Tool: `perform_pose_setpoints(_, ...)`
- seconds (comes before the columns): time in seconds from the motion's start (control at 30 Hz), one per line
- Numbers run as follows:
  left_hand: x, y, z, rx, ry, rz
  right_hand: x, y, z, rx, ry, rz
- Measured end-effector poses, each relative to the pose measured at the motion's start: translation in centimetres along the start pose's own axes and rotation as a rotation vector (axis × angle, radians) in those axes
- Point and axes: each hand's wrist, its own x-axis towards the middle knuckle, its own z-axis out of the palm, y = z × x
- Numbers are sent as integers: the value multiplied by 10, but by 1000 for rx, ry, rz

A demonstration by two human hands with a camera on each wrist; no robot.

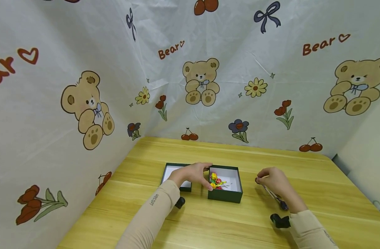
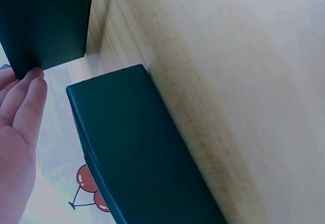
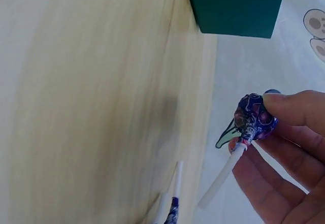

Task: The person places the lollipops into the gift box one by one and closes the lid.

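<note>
My right hand [image 1: 274, 182] pinches a lollipop [image 3: 252, 116] by its dark blue and purple wrapped head, the white stick pointing down and away. Below that hand, another dark-wrapped lollipop [image 1: 283, 205] lies on the table. With thumb and fingers spread across its left side, my left hand [image 1: 195, 174] holds a dark green box [image 1: 225, 197]. Fingertips meet the box's corner in the left wrist view. Inside the box, toward its left, lie several lollipops [image 1: 218, 181] in yellow, red and green wrappers, sticks pointing right.
Left of the box, partly behind my left hand, stands a second dark green open tray or lid [image 1: 186, 189] with a white inside. The wooden table [image 1: 215, 224] meets a bear-printed cloth [image 1: 202, 121] at the back and left. Black wrist gear [image 1: 280, 221] sits by each sleeve.
</note>
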Motion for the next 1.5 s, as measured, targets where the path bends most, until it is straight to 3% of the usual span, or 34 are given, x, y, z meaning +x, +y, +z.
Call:
perform_pose_setpoints(0.27,0,-1,0,-18,-8,8,3,-13,1,62,27,-39)
perform_pose_setpoints(0.77,-1,0,0,-7,-2,9,8,-42,2,69,47,-150)
perform_pose_setpoints(1.07,-2,0,1,-31,-10,15,13,-56,7,103,61,-168)
perform_pose_setpoints(1.5,-1,0,1,-14,-15,18,18,-77,17,190,21,-225)
